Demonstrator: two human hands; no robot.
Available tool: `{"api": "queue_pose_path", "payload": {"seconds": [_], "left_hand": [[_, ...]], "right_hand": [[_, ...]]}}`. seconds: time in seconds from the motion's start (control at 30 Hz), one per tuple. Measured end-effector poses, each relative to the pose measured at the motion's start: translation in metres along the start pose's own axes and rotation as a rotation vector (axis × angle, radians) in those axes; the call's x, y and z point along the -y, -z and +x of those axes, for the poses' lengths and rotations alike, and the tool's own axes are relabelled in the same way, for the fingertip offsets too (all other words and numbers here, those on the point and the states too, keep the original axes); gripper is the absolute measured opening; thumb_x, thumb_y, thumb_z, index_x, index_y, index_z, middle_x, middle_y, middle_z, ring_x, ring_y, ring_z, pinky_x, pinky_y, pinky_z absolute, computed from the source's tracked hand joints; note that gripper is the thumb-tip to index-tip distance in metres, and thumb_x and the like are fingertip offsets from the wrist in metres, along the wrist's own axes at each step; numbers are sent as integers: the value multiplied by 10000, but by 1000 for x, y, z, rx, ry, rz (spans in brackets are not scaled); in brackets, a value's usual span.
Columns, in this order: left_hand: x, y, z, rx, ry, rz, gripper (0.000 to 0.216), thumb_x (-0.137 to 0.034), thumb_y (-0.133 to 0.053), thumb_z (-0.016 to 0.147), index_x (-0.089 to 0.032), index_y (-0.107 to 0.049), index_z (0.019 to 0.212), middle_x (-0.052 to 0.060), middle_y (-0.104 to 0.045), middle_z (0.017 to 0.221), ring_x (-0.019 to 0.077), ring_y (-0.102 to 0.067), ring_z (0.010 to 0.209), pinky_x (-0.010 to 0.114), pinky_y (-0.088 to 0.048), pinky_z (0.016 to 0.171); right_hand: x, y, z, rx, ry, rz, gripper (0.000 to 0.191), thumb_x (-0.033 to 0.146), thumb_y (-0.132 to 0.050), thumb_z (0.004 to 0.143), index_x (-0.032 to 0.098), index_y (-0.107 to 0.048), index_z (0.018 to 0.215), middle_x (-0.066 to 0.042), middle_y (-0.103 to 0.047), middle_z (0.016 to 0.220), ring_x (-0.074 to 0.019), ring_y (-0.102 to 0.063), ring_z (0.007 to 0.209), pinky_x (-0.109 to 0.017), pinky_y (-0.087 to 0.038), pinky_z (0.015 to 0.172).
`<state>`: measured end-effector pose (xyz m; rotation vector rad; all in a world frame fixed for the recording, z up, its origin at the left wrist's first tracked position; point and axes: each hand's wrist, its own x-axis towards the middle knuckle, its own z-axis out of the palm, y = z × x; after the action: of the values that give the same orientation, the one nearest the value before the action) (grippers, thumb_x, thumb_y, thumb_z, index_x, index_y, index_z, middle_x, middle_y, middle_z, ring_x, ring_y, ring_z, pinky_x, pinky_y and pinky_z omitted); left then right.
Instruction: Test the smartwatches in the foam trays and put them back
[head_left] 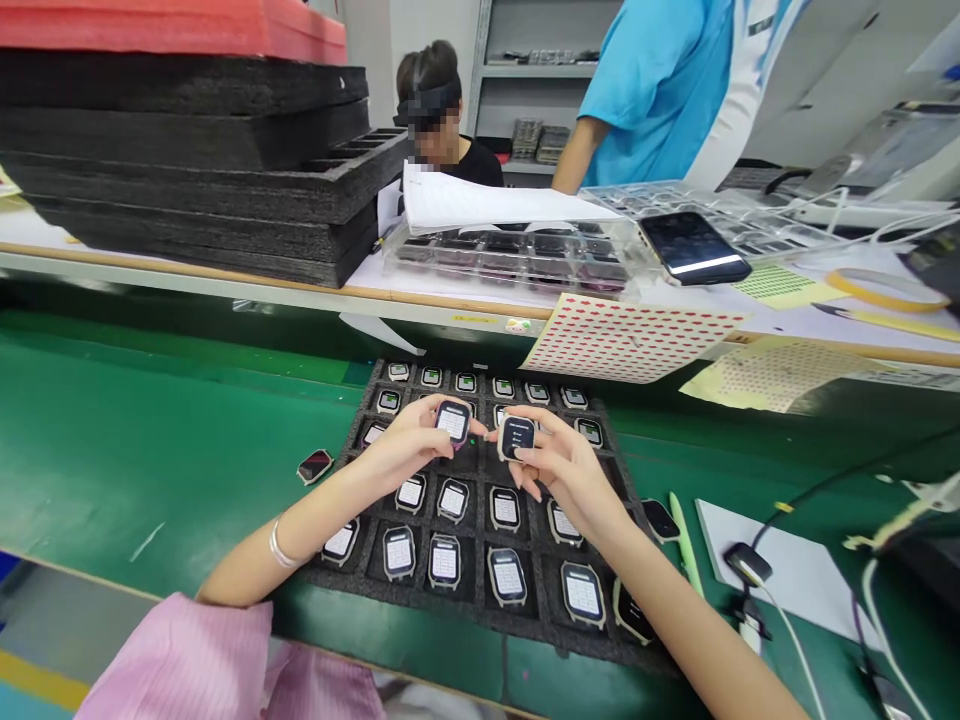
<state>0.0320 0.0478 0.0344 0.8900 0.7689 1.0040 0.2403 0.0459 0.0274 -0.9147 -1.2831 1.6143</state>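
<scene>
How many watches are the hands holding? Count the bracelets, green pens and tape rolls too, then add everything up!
Held watches: 2, one in the left hand, one in the right hand
Bracelet: 1
Green pen: 1
Tape roll: 1
Total: 5

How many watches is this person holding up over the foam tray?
2: a light-screened watch in the left hand and a dark-screened watch in the right hand. Fingers cover small parts of both, but I see no third one held.

Place: electronics workshop
Bench (150, 430): green top, rows of watches (445, 560) in a foam tray (525, 622)
Ledge (187, 282): stack of black foam (225, 150), sticker sheet (630, 340)
Background: metal shelves (536, 71), two people (660, 90)
</scene>
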Motion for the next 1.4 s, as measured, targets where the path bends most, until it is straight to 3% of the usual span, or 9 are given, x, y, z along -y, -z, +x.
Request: {"api": "queue_pose_path", "payload": {"seconds": [0.13, 0.23, 0.4, 0.6, 0.8, 1.1, 1.4], "left_hand": [[4, -6, -6, 51, 87, -15, 416, -9, -562, 547, -155, -622, 931, 46, -678, 884, 139, -538, 740, 238, -365, 622], [4, -7, -9, 59, 99, -49, 461, -12, -576, 560, -169, -616, 992, 35, -672, 888, 143, -555, 795, 242, -400, 690], [1, -7, -13, 24, 102, -84, 522, -27, -588, 583, -168, -566, 1085, 50, -660, 915, 186, -616, 836, 289, -467, 710], [-4, -8, -21, 39, 55, -47, 528, -55, -573, 630, -145, -522, 1147, 101, -672, 1005, 254, -649, 949, 420, -505, 873], [-5, -13, -27, 56, 46, 19, 478, -85, -574, 673, -155, -520, 1143, 91, -676, 982, 249, -655, 935, 414, -540, 825], [-2, -14, -29, 74, 19, 30, 471, -68, -538, 713, -160, -508, 1174, 76, -666, 974, 211, -648, 880, 381, -543, 789], [-1, -18, -32, 163, -7, 42, 409, -199, -610, 820, -149, -505, 1212, 94, -658, 926, 210, -644, 854, 347, -554, 729]], "right_hand": [[-3, -7, -6, -93, 72, -115, 342, 363, -728, 787, 192, -575, 1041, -50, -693, 793, -83, -473, 385, -188, -284, 321], [-3, -11, -12, -129, 96, -171, 321, 352, -728, 798, 194, -602, 1048, -30, -679, 752, -92, -499, 398, -194, -324, 334], [1, -11, -19, -55, 104, -96, 333, 315, -623, 882, 207, -585, 1195, -63, -680, 862, -176, -655, 560, -252, -481, 427], [4, -8, -23, 7, 140, -46, 337, 252, -627, 863, 217, -588, 1196, -89, -691, 967, -208, -688, 608, -268, -501, 437], [7, -16, -28, -67, 170, -93, 308, 269, -670, 854, 199, -586, 1142, -99, -706, 962, -163, -658, 529, -238, -474, 404], [6, -9, -29, 22, 206, -27, 276, 225, -566, 902, 196, -601, 1174, -115, -697, 1034, -191, -693, 591, -243, -493, 416], [9, -16, -31, -117, 219, -113, 186, 248, -623, 901, 197, -618, 1080, -72, -721, 888, -125, -627, 468, -194, -438, 375]]}}
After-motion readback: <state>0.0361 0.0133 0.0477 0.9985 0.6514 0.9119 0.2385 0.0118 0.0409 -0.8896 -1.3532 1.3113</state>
